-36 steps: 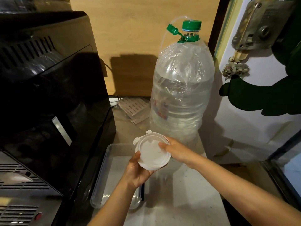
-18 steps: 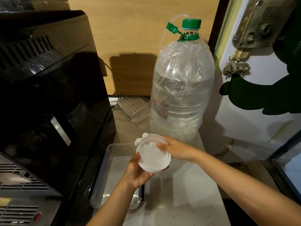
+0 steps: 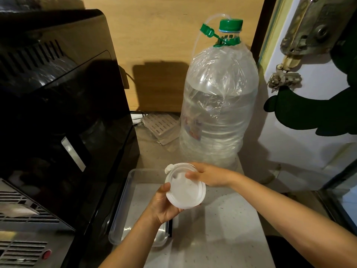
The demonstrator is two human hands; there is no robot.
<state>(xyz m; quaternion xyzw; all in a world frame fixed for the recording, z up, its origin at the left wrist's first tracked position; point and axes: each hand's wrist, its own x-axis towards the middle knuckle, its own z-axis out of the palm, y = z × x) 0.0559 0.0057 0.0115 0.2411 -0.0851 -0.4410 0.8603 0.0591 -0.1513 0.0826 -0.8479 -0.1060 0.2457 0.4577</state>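
A round white plastic container with a lid point(image 3: 183, 192) is held above the counter, tilted toward me. My left hand point(image 3: 164, 206) grips it from below, thumb on its left rim. My right hand point(image 3: 207, 176) holds its upper right edge, thumb lying on the lid and fingers curled behind it. A small white tab sticks out at the lid's upper left.
A clear rectangular tray point(image 3: 123, 206) lies on the pale counter point(image 3: 222, 229) under my left wrist. A large water bottle with a green cap point(image 3: 218, 105) stands behind. A black appliance point(image 3: 58, 113) fills the left side. A white door point(image 3: 309, 122) is at the right.
The container has stayed in both hands and tipped slightly. My right thumb has slid a little further onto the lid.
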